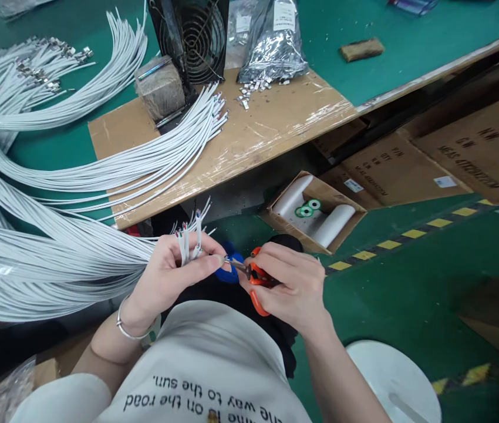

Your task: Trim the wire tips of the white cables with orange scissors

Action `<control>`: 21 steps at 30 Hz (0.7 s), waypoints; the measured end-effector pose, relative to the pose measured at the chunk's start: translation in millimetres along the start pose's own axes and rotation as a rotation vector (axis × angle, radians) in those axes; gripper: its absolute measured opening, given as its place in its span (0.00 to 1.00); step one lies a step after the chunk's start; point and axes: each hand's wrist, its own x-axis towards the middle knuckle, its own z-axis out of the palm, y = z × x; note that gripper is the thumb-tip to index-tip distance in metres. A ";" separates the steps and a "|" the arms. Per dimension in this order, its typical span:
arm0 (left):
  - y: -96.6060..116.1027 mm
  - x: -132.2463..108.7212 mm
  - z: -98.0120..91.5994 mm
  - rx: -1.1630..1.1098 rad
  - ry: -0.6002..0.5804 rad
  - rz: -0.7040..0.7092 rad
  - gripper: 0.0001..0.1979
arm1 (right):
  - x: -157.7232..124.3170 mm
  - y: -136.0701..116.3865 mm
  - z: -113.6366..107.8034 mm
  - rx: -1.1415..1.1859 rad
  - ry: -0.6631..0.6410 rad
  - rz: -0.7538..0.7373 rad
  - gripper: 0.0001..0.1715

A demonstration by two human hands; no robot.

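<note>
My left hand [174, 267] is closed around the ends of several white cables [190, 238], whose stripped coloured wire tips stick up above the fingers. The cable bundle [56, 264] runs off to the left across my lap. My right hand [291, 282] grips orange-handled pliers [256, 282], jaws pointing left and meeting a wire tip held between my left thumb and finger. Both hands hover just below the table's front edge, above my lap.
A cardboard sheet [276, 117] on the green table bears more white cables [152, 158], a black fan [196, 38], a wrapped block [161, 88] and a bag of metal terminals [273, 47]. An open box of white rolls [315, 214] and cartons [474, 147] sit on the floor right; a white stool [394, 376] stands near.
</note>
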 end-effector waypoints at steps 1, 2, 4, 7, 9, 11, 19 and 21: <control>-0.6 0.0 -1.1 -0.012 -0.013 -0.017 0.07 | -0.2 0.2 0.6 -0.001 0.002 -0.003 0.15; -1.3 -0.1 -2.2 -0.026 -0.027 -0.036 0.08 | -0.1 0.2 1.3 0.001 0.003 -0.007 0.15; -2.9 -0.4 -4.1 -0.057 -0.054 -0.075 0.09 | 0.4 -0.1 2.5 0.007 0.002 -0.014 0.15; -4.0 -1.4 -6.0 -0.087 -0.064 -0.110 0.10 | 1.8 -0.3 3.8 0.019 -0.004 -0.015 0.14; -3.6 -2.0 -6.6 -0.084 -0.065 -0.121 0.11 | 2.5 0.3 4.0 0.027 -0.014 -0.015 0.13; -3.0 -2.1 -7.0 -0.069 -0.073 -0.119 0.11 | 2.6 1.4 3.6 0.029 -0.021 -0.020 0.14; -5.4 0.8 -7.3 -0.033 -0.073 -0.073 0.09 | -2.3 3.7 4.3 -0.046 0.009 -0.052 0.19; -5.7 0.8 -6.7 -0.016 -0.068 -0.058 0.09 | -2.7 3.7 5.7 -0.047 0.016 -0.050 0.19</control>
